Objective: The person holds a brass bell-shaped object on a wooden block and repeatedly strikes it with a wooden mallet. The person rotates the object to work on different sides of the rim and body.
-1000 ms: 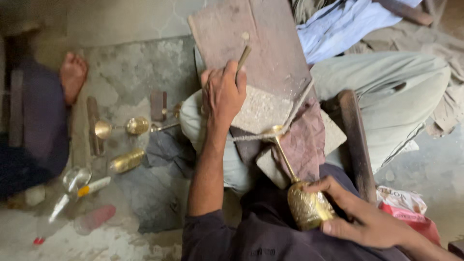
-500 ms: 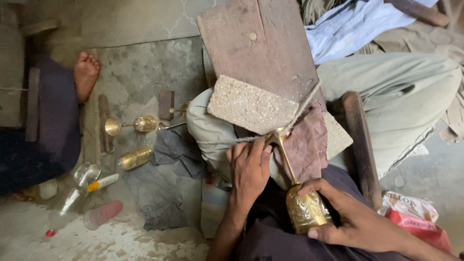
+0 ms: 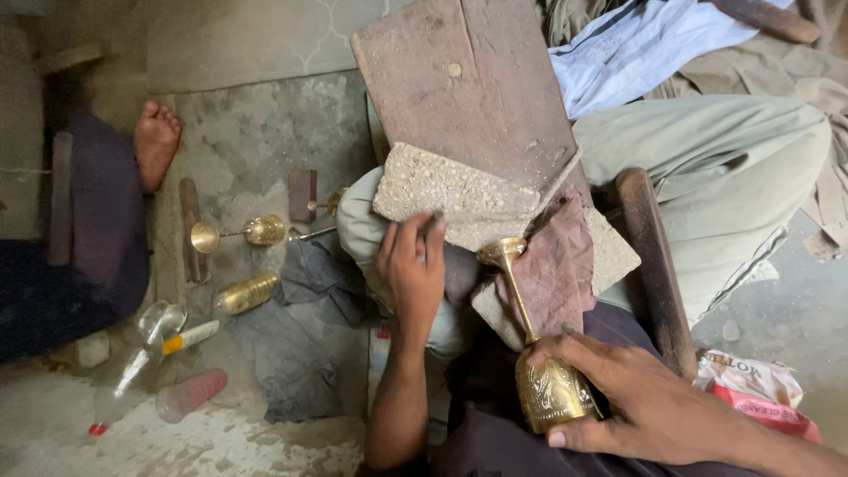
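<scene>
The right hand is closed around the bowl of an engraved brass goblet, which lies tipped with its stem running up and away and its flared foot resting against a reddish cloth draped over a rough stone block on the lap. The goblet looks stiff and fairly heavy for its size, its polished metal likely slippery; the patterned bowl offers the surest grip, while the thin stem seems the part most liable to bend. The left hand rests curled at the block's lower edge, fingers bent as if pinching something small, though I cannot tell what. More brass goblets lie on the floor to the left.
</scene>
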